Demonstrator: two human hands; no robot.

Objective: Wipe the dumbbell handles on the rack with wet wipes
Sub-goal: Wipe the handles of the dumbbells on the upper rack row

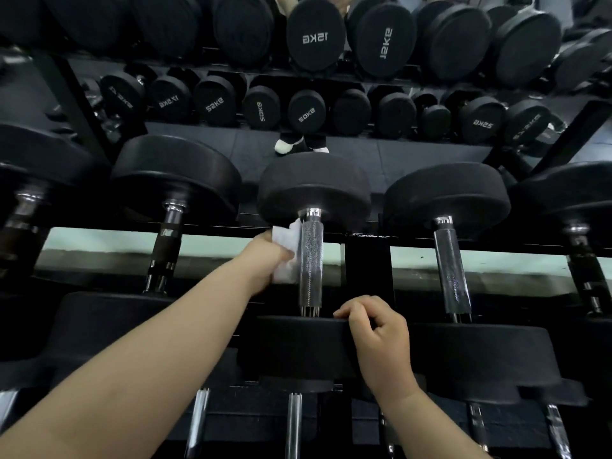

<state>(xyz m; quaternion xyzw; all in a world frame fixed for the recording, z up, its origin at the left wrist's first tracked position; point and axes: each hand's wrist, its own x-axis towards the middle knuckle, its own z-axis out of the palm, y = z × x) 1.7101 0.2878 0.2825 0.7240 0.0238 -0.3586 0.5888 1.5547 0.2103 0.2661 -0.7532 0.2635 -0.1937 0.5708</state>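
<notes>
A black dumbbell lies on the rack in the middle of the view, its knurled chrome handle (311,260) running away from me. My left hand (265,260) grips a white wet wipe (286,240) and holds it against the left side of that handle. My right hand (377,329) rests on the near black head (298,346) of the same dumbbell, fingers curled over its top edge. The far head (314,187) sits just beyond the handle.
Neighbouring dumbbells flank it, with handles to the left (167,246) and right (452,263). A black rack upright (367,270) stands right of the wiped handle. A mirror behind reflects more dumbbells (314,31) and shoes (291,145). Lower-tier handles (293,422) show below.
</notes>
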